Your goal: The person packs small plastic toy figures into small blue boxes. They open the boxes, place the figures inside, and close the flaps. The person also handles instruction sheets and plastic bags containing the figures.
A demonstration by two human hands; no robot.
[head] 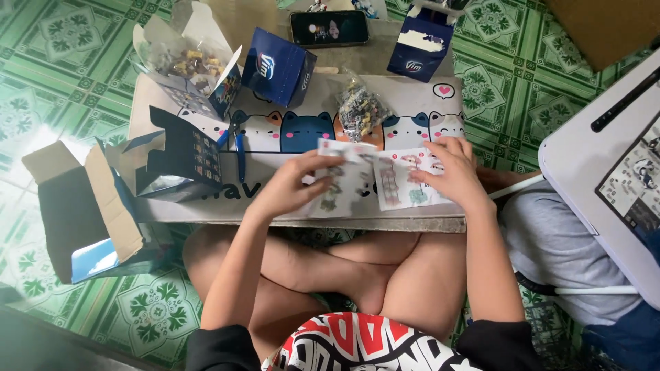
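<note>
Far left, on the green patterned floor (62, 75): a big opened cardboard box (82, 206), flaps spread, leaning against the counter's edge. On the counter (206, 206), a low one with cartoon cats printed on its top: at the back left an opened white box (189, 58) holding small brownish pieces; nearer the front a dark box (182, 154) with flaps up; just beside it a blue pen (240, 152). Further along the back: a blue box (278, 67), tilted, then a phone (328, 27) lying flat with its screen lit. In the middle, a clear bag (359, 108) of small dark parts, lying just behind the hands. At the front centre: left hand (292, 184) closed on the left page of an unfolded paper leaflet (381, 178), fingers curled over the sheet, page lifted and blurred. Right hand (447, 172) pressing flat on the right page, fingers spread, thumb at the paper's edge, holding it against the counter. Back right: a second blue box (421, 41) standing open. Off the counter, far right: a white board (598, 172) with a dark strip across it, resting above a grey-clothed leg (550, 240) of another person.
</note>
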